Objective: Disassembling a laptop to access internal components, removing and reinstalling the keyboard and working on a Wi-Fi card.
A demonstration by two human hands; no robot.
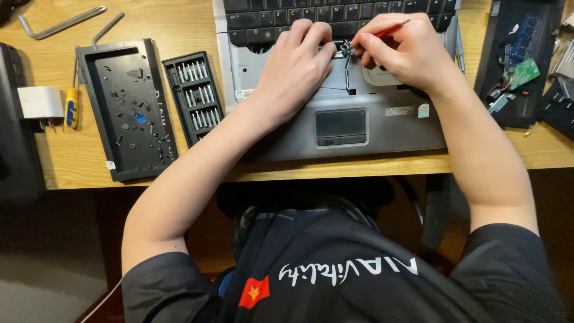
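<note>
- Cable bundle [347,70], black and white, runs down the grey palm rest of the laptop [382,128] from just below the keyboard [335,15]; its top end sits between the 2 hands, right at the fingertips of both.
- Left hand [297,66] lies flat-ish on the palm rest, fingers pressed close together and curled over the keyboard's lower edge; its fingertips touch the upper end of the cable bundle from the left side.
- Right hand [402,51] pinches a thin red-handled tool [391,28] between thumb and forefinger, the other fingers tucked in beside them; the tool's tip end is hidden by the fingers, pointing toward the cable's top end.
- Touchpad [341,124] lies below the hands, near the front edge of the wooden desk [72,161].
- Left of the laptop stands an open bit set [194,96] with 3 rows of silver bits, and beside it a black tray [127,107] scattered with small screws.
- Further left, a yellow-handled screwdriver [71,106] and a white charger block [39,103] lie just beside each other; 2 metal bars [60,24] rest near the desk's back edge.
- On the right, a black panel [521,60] holds a green circuit board [524,73].
</note>
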